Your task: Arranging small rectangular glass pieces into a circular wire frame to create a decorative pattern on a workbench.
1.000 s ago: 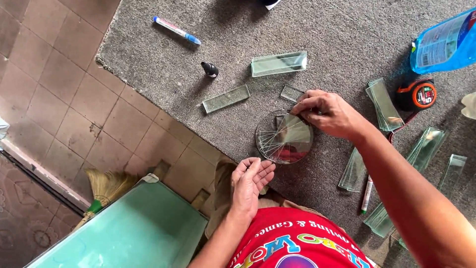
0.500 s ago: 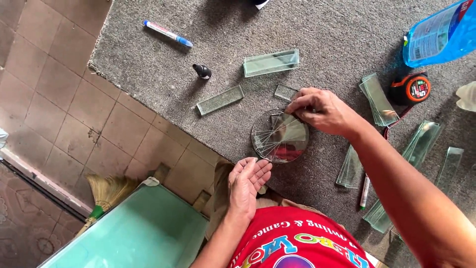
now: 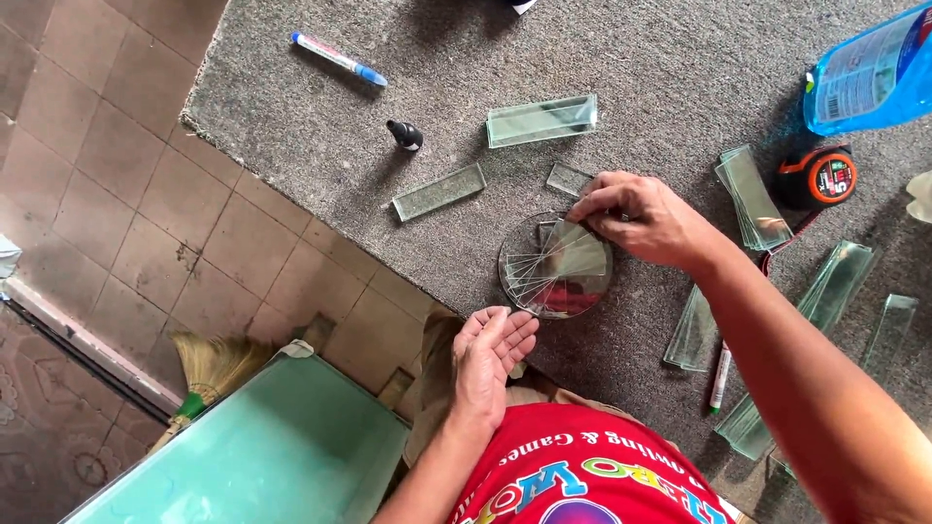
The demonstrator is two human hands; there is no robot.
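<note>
A: What are the fingers (image 3: 594, 206) of the right hand (image 3: 646, 218) doing?

B: They are pinched narrow on the top end of a glass strip (image 3: 575, 254), laying it on the round glass disc (image 3: 555, 267) that lies on the grey carpet (image 3: 291, 126). I cannot tell whether the strip is fully down.

A: And the left hand (image 3: 490, 359)?

B: Open, palm up, fingers loosely curled and holding nothing, just below the disc and apart from it.

A: How much of the fan looks done?

B: Several narrow strips already lie spread like spokes over the left and middle of the disc, their ends gathered near the top right under the fingers. The lower right part of the disc looks bare, so I judge the fan about half laid. The exact count is hard to read through the overlapping glass.

A: What is left to use?

B: Plenty of loose pieces: 1 long strip (image 3: 439, 192) and a thicker block (image 3: 542, 120) above the disc, a small piece (image 3: 568, 179) just beside the knuckles, and stacks (image 3: 749, 197) to the right.

A: Anything else around?

B: A small black-capped bottle (image 3: 404, 135), a blue pen (image 3: 338, 58), a tape measure (image 3: 817, 178), a blue bottle (image 3: 869, 73), and a marker (image 3: 720, 376) by the forearm.
</note>
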